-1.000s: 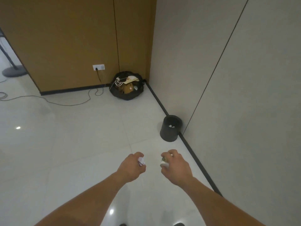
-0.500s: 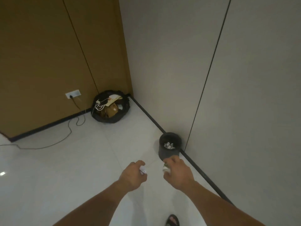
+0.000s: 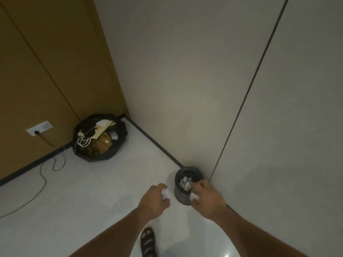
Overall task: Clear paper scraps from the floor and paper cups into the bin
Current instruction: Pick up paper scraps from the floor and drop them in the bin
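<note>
A small dark round bin point(image 3: 181, 196) stands on the white floor against the pale wall, with white paper scraps point(image 3: 185, 182) inside it. My left hand point(image 3: 153, 202) grips a crumpled white paper scrap point(image 3: 164, 194) just left of the bin. My right hand point(image 3: 208, 198) holds another crumpled scrap point(image 3: 194, 195) over the bin's near right rim, partly covering the bin.
A black bag point(image 3: 101, 137) full of cardboard and cables sits in the corner by the brown wall. A cord point(image 3: 43, 175) runs from a wall socket point(image 3: 39, 127) across the floor at left. My sandalled foot point(image 3: 147, 242) is below my hands. Black skirting lines the walls.
I have stepped closer to the bin. Both hands, still holding scraps, have moved forward; the right hand now reaches over the bin's rim.
</note>
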Available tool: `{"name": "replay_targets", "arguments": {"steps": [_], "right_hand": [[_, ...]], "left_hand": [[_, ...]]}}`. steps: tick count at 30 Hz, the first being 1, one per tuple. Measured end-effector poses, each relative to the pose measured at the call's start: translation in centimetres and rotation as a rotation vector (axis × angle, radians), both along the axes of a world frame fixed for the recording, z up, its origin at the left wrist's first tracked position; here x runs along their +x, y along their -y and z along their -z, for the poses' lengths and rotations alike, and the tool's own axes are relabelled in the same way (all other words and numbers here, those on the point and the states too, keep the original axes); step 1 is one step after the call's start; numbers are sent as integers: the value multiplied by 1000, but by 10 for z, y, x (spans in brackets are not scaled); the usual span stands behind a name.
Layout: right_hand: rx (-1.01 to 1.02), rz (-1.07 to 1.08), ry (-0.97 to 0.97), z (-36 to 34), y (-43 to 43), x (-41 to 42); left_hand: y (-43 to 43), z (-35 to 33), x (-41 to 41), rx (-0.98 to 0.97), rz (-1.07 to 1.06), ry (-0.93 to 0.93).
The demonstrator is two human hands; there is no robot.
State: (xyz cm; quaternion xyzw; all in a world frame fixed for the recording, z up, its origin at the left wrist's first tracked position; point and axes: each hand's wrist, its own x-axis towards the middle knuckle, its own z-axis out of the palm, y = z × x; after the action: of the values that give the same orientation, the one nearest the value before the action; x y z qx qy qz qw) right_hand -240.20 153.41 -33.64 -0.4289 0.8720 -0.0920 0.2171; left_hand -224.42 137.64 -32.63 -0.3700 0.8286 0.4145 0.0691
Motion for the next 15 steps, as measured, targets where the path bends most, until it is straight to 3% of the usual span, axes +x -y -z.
{"name": "replay_targets", "arguments": {"steps": [7,15], "right_hand": [[24,245,85,16,60,-19],[-9,522,239,83,94,-52]], "left_hand": [[100,19,-78,-7,227,81],[140,56,-165,33,496,217]]}}
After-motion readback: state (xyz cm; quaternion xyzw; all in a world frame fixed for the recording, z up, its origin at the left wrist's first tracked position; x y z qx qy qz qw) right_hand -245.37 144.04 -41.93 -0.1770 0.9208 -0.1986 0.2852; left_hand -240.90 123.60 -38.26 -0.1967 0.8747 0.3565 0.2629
